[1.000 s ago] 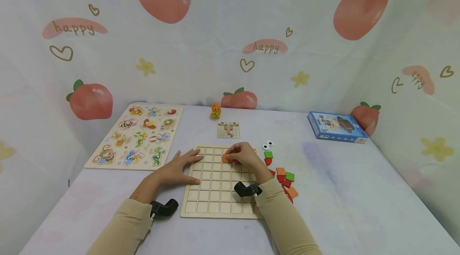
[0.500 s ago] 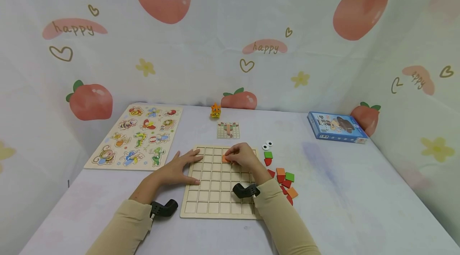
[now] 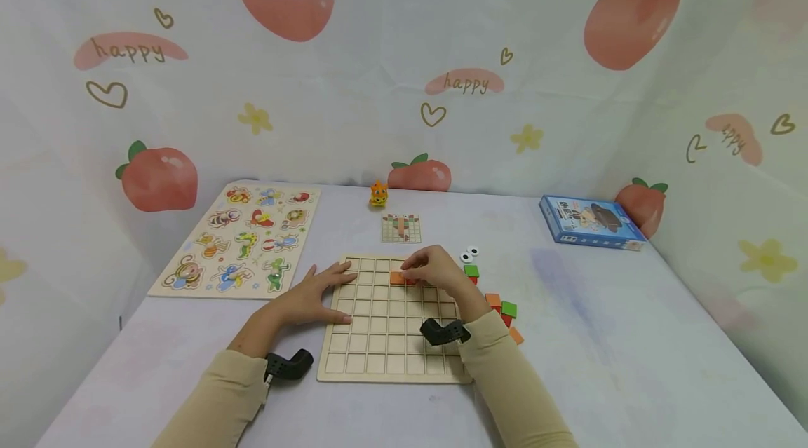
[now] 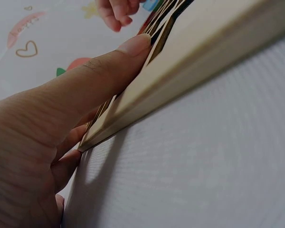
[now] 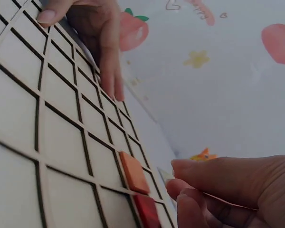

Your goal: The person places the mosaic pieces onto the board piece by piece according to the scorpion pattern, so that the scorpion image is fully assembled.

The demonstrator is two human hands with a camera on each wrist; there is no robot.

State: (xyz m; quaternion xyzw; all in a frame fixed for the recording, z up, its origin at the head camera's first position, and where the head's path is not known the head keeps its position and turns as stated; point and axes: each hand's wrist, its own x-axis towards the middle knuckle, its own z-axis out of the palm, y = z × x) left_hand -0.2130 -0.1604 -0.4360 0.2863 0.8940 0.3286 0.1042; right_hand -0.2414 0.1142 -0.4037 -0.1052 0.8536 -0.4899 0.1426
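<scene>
A wooden grid board lies flat on the table. My left hand rests on its left edge, with the thumb and fingers spread over the rim. An orange square tile sits in a grid cell near the board's far side. Next to it is a red tile, partly covered by my right hand in the head view. My right hand hovers just over these tiles. In the right wrist view its thumb and fingers are loosely bent, apart from the tiles, and hold nothing visible.
Loose orange, red and green tiles lie right of the board, some hidden by the right arm. Two eye discs lie beyond. Behind the board are a pattern card and an orange toy figure. An insect puzzle and blue box flank them.
My right hand has lifted slightly and shifted right off the orange tile, uncovering more of it and part of the red tile. My left hand has stayed on the board's edge.
</scene>
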